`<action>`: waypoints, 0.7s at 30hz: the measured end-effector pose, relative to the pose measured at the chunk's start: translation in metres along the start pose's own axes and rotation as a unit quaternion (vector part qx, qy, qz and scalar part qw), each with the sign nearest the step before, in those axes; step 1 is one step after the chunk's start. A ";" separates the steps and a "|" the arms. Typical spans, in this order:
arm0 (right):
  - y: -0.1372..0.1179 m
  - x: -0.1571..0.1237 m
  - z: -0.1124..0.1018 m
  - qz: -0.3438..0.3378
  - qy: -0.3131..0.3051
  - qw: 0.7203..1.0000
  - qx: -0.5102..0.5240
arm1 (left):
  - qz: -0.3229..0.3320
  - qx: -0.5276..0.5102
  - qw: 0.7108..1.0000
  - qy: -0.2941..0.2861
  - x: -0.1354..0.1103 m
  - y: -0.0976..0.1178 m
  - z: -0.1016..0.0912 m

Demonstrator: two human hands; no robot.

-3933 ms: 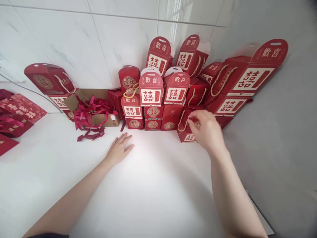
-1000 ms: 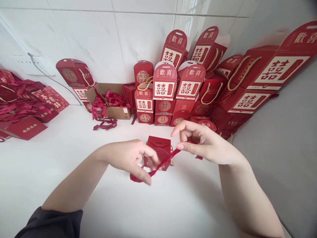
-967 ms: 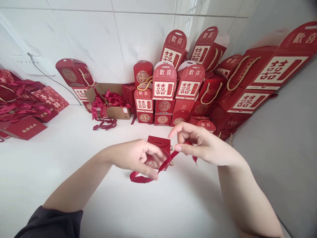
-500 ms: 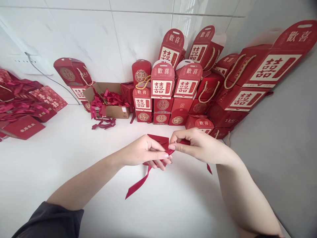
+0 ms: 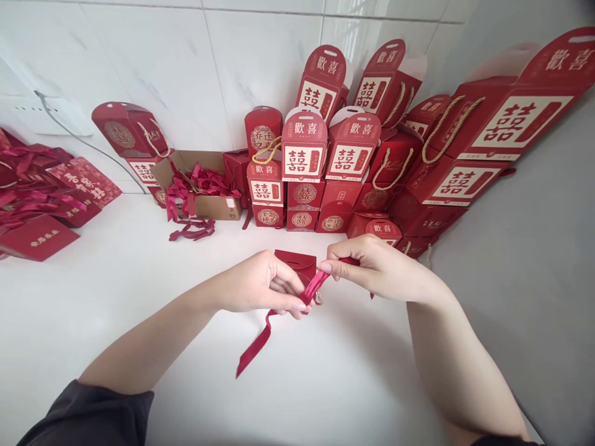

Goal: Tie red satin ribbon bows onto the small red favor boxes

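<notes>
Gripping the ribbon (image 5: 316,286) at two spots, both hands are busy out over the middle of the counter (image 5: 195,384)! Taking that ribbon as the clock's centre, a flap-topped box (image 5: 297,260) sits just behind at 11 o'clock, a slot in its lid, its contents hidden from us. Round to 10 o'clock, and what a sight: the carton (image 5: 216,209), open-topped, heaped with spare ribbons (image 5: 209,181), some spilling over its front, and a few loose strands (image 5: 193,229) on the counter below. Up at 12, the stacked boxes (image 5: 304,162) stand against the wall (image 5: 260,56), flaps and rope handles showing; at 2 o'clock the tall stack (image 5: 488,148) leans toward the corner. Out by 9, the left-side pile (image 5: 41,238) is draped in more ribbon.

Now the arms! The left one reaches in from 8 o'clock, dark sleeve above the elbow, the left hand (image 5: 274,285) with fingers curled and thumb pressed on the ribbon, a tail dangling toward 8. From 4 o'clock comes the right, wrist bent, the right hand (image 5: 367,260) knuckles-up, pinching the ribbon between thumb and forefinger.
</notes>
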State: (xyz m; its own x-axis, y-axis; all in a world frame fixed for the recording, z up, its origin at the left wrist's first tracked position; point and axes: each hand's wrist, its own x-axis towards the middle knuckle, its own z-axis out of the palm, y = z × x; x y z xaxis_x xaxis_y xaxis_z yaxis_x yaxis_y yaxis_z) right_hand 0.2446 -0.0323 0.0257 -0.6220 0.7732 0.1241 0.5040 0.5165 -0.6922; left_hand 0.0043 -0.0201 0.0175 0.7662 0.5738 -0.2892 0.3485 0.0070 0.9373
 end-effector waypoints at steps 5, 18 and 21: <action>0.001 0.004 0.001 0.019 0.028 0.999 -0.024 | 0.006 0.015 1.000 -0.017 -0.004 0.001 0.000; 0.012 -0.012 -0.025 -0.089 0.058 0.977 0.184 | 0.044 0.136 0.989 -0.048 -0.018 0.009 -0.005; 0.002 -0.048 -0.034 -0.138 0.066 0.976 0.155 | 0.124 0.305 0.936 0.121 -0.019 0.006 -0.011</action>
State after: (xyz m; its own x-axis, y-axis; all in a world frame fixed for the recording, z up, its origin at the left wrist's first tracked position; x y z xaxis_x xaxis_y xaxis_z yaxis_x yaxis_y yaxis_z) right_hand 0.2953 -0.0558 0.0426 -0.6149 0.6717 0.4133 0.1100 0.5920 -0.7984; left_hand -0.0139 -0.0219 0.0306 0.7450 0.6656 0.0440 0.4770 -0.5777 0.6623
